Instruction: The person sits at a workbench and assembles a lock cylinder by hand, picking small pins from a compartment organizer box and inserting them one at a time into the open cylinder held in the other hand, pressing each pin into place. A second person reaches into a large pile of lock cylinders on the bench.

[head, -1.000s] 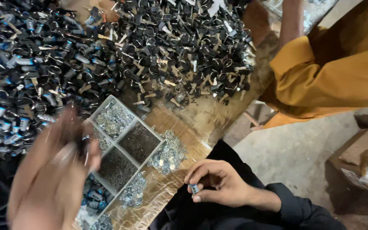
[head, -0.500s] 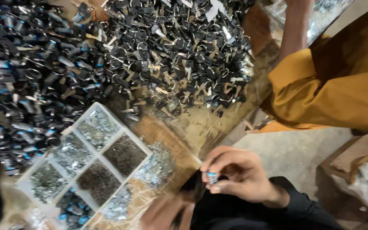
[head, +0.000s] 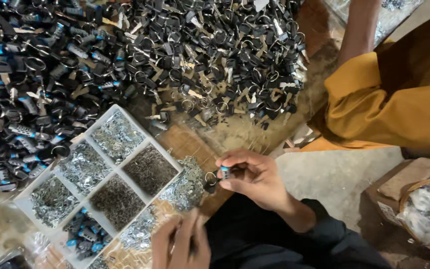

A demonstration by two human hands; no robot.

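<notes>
While right hand (head: 255, 177) pinches keyring (head: 214, 178) | white tray (head: 95, 119) beside

One white divided tray (head: 177, 167), six compartments visible: three of bright metal bits, two of dark small parts, one of black-and-blue pieces. One huge heap of black keyring parts (head: 140, 55), uncountable. Two own hands; one other person's arm (head: 359, 30). One basket (head: 426, 211).

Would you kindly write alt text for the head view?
A right hand pinches a small black-and-blue keyring piece beside a white compartment tray of metal parts; the left hand hovers below. A heap of black keyrings covers the wooden table.
</notes>
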